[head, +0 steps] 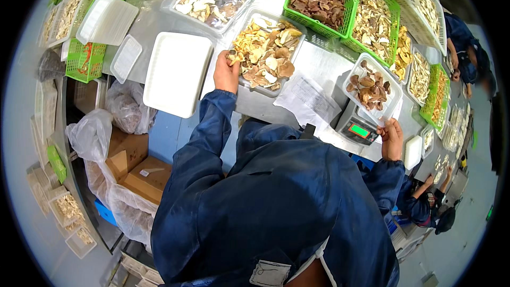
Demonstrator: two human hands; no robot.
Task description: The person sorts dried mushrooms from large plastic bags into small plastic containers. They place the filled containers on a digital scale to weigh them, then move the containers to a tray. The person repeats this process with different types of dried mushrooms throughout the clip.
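My left hand (pixel 226 73) pinches a few pale yellow dried mushroom pieces (pixel 235 57) at the left edge of a clear plastic tray of mixed dried mushrooms (pixel 271 54). Yellow slices fill that tray's far left part, and brown and cream ones lie nearer me. On the right, a smaller clear plastic tray (pixel 392 97) rests tilted in view on a digital scale (pixel 356 129) with a lit green display. Brown dried mushroom caps (pixel 368 87) are inside it. The fingers of my right hand (pixel 391 138) grip the near corner of this smaller tray.
A stack of white trays (pixel 175 71) stands left of my left hand. Printed paper sheets (pixel 308 97) lie before the scale. Green baskets of dried mushrooms (pixel 318 4) line the far side. Cartons in a plastic liner (pixel 145 177) sit low left; co-workers (pixel 428 203) work at right.
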